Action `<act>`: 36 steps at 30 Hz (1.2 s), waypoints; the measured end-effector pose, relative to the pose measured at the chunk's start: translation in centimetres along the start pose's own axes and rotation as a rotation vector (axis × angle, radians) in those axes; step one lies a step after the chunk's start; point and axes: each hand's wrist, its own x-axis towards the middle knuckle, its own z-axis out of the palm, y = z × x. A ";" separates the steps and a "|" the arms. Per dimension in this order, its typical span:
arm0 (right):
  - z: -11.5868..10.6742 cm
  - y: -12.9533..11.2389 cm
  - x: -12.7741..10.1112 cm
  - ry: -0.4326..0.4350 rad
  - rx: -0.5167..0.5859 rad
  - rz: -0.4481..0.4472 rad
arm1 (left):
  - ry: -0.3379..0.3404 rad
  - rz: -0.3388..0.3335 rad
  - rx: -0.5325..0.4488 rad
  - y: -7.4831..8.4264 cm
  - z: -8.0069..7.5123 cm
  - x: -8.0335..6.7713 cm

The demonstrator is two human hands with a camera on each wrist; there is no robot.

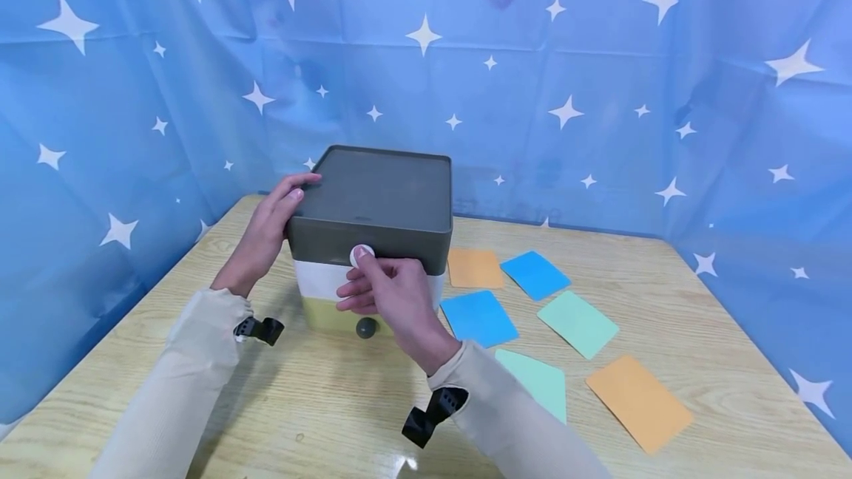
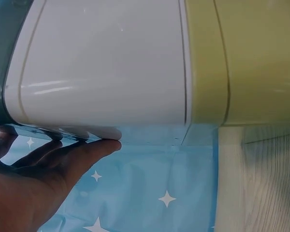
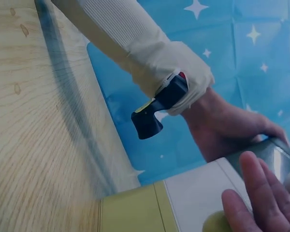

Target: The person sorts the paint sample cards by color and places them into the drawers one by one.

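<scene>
Cream sleeves lead to two hands, set apart on one box (image 1: 381,187), which stands between them and the desk's back left corner. The left hand (image 1: 259,233) rests with extended fingers along the box's left side and top rim, gripping nothing. The right hand (image 1: 402,293) is in front, its thumb and forefinger pinching the white knob (image 1: 355,253) on the dark grey top drawer; the other fingers hang just below. Under that come a white drawer with a yellow knob (image 3: 213,224) and a yellow drawer with a grey knob (image 1: 365,328). Six orange, blue and green cards (image 1: 479,318) lie right of the box on the wooden desk (image 1: 313,405). A starry blue curtain (image 1: 506,124) hangs along the back edge.
</scene>
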 end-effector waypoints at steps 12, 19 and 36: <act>0.2 0.2 -1.2 -0.014 0.029 -0.014 | -0.040 -0.004 -0.021 -0.1 -0.4 -0.2; 0.4 0.3 -2.4 -0.033 0.040 -0.050 | -0.107 0.007 -0.067 0.0 -0.7 -0.4; 1.2 0.3 -5.4 -0.041 -0.001 -0.071 | -0.157 -0.014 -0.100 -0.1 -1.4 -0.4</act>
